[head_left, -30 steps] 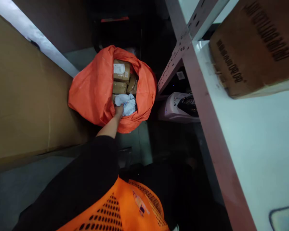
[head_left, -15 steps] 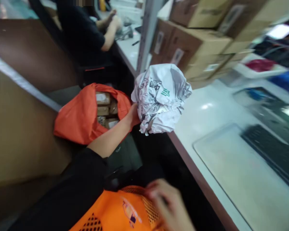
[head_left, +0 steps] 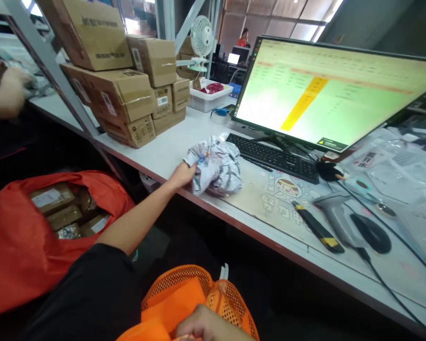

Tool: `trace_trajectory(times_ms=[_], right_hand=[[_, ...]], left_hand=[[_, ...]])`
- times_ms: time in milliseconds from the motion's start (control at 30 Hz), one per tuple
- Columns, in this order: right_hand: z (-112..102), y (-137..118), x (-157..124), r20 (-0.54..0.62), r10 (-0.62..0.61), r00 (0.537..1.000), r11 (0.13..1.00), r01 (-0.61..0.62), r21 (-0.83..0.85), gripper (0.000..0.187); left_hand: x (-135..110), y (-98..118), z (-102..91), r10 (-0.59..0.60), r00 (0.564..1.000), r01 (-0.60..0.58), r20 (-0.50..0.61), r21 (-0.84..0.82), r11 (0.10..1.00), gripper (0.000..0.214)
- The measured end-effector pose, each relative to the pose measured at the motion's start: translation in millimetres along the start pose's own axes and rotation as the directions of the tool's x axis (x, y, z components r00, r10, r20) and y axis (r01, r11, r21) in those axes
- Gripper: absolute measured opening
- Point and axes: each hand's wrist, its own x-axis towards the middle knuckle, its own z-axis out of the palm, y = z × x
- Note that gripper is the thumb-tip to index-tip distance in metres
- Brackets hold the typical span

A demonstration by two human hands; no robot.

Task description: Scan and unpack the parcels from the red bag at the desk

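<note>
My left hand (head_left: 184, 174) is closed on one end of a crumpled white plastic mailing bag (head_left: 222, 166) with dark print. The bag rests on the front of the white table (head_left: 170, 144), partly over the beige desk mat (head_left: 255, 199) and just short of the keyboard (head_left: 273, 154). Low in the view, my right hand (head_left: 208, 324) lies against the orange mesh vest (head_left: 177, 303). Its fingers curl into the vest's cloth, and their tips are hidden.
A red sack (head_left: 24, 251) of small parcels stands at the left. Cardboard boxes (head_left: 128, 94) are stacked behind the mailing bag, near a monitor (head_left: 326, 94). A utility knife (head_left: 317, 227), a barcode scanner (head_left: 335, 218) and a mouse (head_left: 371, 232) lie rightward. A co-worker's hand (head_left: 10, 92) shows far left.
The view has swung right toward the monitor. My left hand has carried the mailing bag from above the floor beside the table onto the tabletop. My right hand stays by the vest.
</note>
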Motion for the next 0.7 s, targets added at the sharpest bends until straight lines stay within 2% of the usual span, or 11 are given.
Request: trace_trajectory(times_ms=[67,133,167,200,267,367,467,567,600,633,700], right_hand=[[-3.9,-1.2,-17.6,-0.077,0.004,0.997,0.997,0.002,0.079,0.065],[-6.9,-4.7,-23.2,-0.186,0.047,0.981,0.994,-0.028,0.107,0.059],[-7.4,-7.4,-21.0,-0.218,0.048,0.975,0.996,-0.029,0.088,0.055],[-7.1,-10.5,-16.0,-0.202,0.024,0.979,0.998,-0.014,0.054,0.051],[-3.2,-17.3,-1.5,-0.042,-0.060,0.997,0.998,0.059,-0.028,0.044],[6.9,-25.1,13.0,0.171,-0.096,0.981,0.992,0.108,-0.066,0.041],[8.5,-31.0,-1.9,0.135,-0.181,0.974,0.978,0.193,-0.080,0.049],[-10.5,-45.9,-40.3,-0.056,-0.362,0.930,0.924,0.351,-0.154,0.054],[-21.4,-54.2,-53.1,-0.198,-0.405,0.893,0.906,0.363,-0.218,0.052],[-34.2,-63.7,-63.2,-0.367,-0.445,0.817,0.888,0.347,-0.303,0.047],[-63.6,-83.7,-70.7,-0.654,-0.531,0.539,0.834,0.192,-0.518,0.033]], left_hand=[[-2.2,8.5,-32.6,0.036,0.985,-0.007,-0.167,0.168,0.986,0.031],[-5.1,21.7,-61.1,0.211,0.905,-0.057,-0.369,0.386,0.921,0.039],[-6.1,30.5,-70.4,0.322,0.855,-0.106,-0.406,0.472,0.875,0.044],[-6.3,40.7,-75.6,0.424,0.821,-0.178,-0.383,0.533,0.827,0.048],[-2.9,63.3,-73.8,0.554,0.815,-0.369,-0.170,0.585,0.723,0.052],[13.3,91.7,-53.5,0.504,0.831,-0.521,0.235,0.645,0.559,0.066],[31.7,103.3,-34.7,0.282,0.868,-0.496,0.409,0.696,0.519,0.066],[36.9,103.5,-23.6,0.246,0.901,-0.434,0.358,0.741,0.512,0.035],[34.6,103.2,-20.0,0.277,0.913,-0.405,0.301,0.763,0.504,0.031],[30.7,103.3,-15.7,0.313,0.920,-0.371,0.236,0.780,0.503,0.028],[19.2,105.5,-4.0,0.376,0.917,-0.329,0.132,0.782,0.529,0.026]])
